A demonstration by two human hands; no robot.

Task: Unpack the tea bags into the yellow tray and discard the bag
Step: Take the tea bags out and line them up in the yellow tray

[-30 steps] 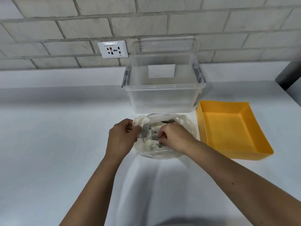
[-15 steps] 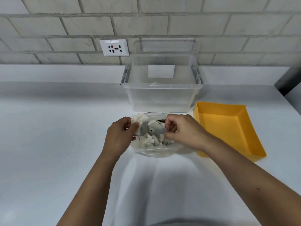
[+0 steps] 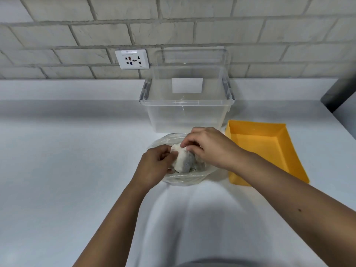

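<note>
Centre frame: left hand (image 3: pixel 154 166) fingers curled round the left side of the tea bag clump (image 3: pixel 182 162), right hand (image 3: pixel 210 149) pinching its top. Clump sits in the open clear plastic bag (image 3: pixel 185 179) on the white table (image 3: pixel 67 170). Yellow tray (image 3: pixel 258 147) just right, holding none. Clear storage bin (image 3: pixel 185 116) behind; wall socket (image 3: pixel 132 59) upper left.

left hand (image 3: pixel 154 166): fingers curled, gripping tea bags (image 3: pixel 182 162) | right hand (image 3: pixel 210 147): fingers pinching tea bags

Not much can be read here: the small label strip on the wall socket (image 3: pixel 132 59) is too blurred, and no print can be made out on the clear bin's white sticker (image 3: pixel 187 85).
</note>
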